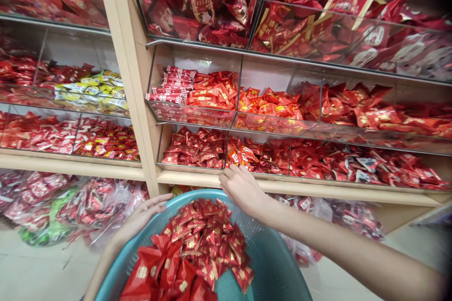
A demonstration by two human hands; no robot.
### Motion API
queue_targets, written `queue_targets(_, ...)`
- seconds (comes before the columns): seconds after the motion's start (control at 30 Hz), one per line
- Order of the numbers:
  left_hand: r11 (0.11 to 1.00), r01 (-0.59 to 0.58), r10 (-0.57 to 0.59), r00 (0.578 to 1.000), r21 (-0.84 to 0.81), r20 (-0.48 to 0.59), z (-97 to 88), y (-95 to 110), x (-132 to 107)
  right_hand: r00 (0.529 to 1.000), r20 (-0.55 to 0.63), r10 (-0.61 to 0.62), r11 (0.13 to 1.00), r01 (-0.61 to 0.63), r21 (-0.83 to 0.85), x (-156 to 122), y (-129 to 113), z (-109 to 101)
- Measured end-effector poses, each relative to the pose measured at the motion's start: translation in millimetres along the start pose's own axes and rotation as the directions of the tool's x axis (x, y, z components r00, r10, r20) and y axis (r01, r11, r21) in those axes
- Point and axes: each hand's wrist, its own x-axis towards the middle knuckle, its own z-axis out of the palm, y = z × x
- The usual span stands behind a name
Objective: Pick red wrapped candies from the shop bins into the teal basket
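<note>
A teal plastic basket (278, 256) with mesh sides is below me, holding small red wrapped packets (208, 235) with gold print and larger plain red packets (151, 268). My left hand (150, 209) holds the basket at its far left rim, fingers fairly straight along the edge. Over the far rim, my right hand (243, 190) is closed, its fingers curled down against the thumb. Whatever it may hold is hidden. Just beyond it, the lowest shelf bin holds bright red-orange packets (243, 154), and dark red packets (197, 148) fill the compartment to the left.
Wooden shelving (134, 80) with clear-fronted bins rises ahead, full of red packets and some yellow-white ones (95, 87). A wooden ledge (335, 193) runs along the bottom. Plastic bags of packets (102, 202) lie underneath, on the pale tiled floor (42, 268).
</note>
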Motion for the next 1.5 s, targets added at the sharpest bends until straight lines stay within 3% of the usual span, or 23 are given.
queue_targets(0.13,1.0,0.013,-0.013,1.0,0.002,0.009,-0.8,2.5,-1.5,0.991,-0.094,-0.096,0.987,0.082,-0.141,49.6,12.8,6.0)
queue_targets(0.33,1.0,0.014,-0.014,1.0,-0.017,0.002,-1.8,2.1,-2.4,0.997,0.019,-0.074,0.968,0.077,-0.24,96.9,24.2,27.9)
queue_targets(0.5,0.997,0.012,-0.008,0.998,-0.07,0.057,-4.6,-10.0,2.2,0.999,0.052,-0.007,0.97,0.019,-0.242,103.3,21.7,40.4)
queue_targets(0.63,0.996,0.013,-0.008,0.998,-0.088,0.06,-7.0,-17.7,6.5,0.999,0.025,-0.03,0.971,0.035,-0.238,100.2,23.5,38.9)
queue_targets(0.8,1.0,0.004,-0.003,0.999,-0.03,0.034,-4.5,-8.1,5.0,0.995,-0.053,-0.081,0.972,0.068,-0.224,96.7,26.2,30.5)
queue_targets(0.93,0.999,0.027,-0.026,0.999,-0.017,0.028,-1.8,-0.1,1.4,0.99,-0.137,-0.019,0.984,-0.006,-0.176,93.4,23.7,14.4)
queue_targets(1.1,1.0,0.009,-0.009,1.0,-0.001,0.03,-4.4,-6.0,2.0,0.986,-0.137,0.098,0.995,-0.097,0.014,63.4,19.3,-22.9)
queue_targets(1.17,1.0,0.003,-0.002,0.999,-0.012,0.034,-5.7,-9.9,3.0,0.987,-0.105,0.118,0.979,-0.098,0.18,40.4,18.9,-34.4)
queue_targets(1.23,1.0,-0.002,0.003,1.0,-0.017,0.03,-6.0,-12.3,3.7,0.992,-0.014,0.128,0.901,-0.11,0.419,13.7,18.9,-38.5)
queue_targets(1.3,1.0,0.005,-0.005,1.0,-0.019,0.028,-5.4,-13.2,4.2,0.986,0.113,0.124,0.771,-0.167,0.615,-14.2,18.3,-34.1)
queue_targets(1.37,0.999,0.021,-0.02,0.999,-0.033,0.029,-4.8,-13.4,5.0,0.976,0.172,0.137,0.701,-0.218,0.679,-41.2,16.5,-22.5)
queue_targets(1.5,0.999,0.014,-0.013,0.999,-0.029,0.033,-4.8,-13.6,7.3,0.975,0.138,0.174,0.81,-0.222,0.543,-85.5,7.9,9.6)
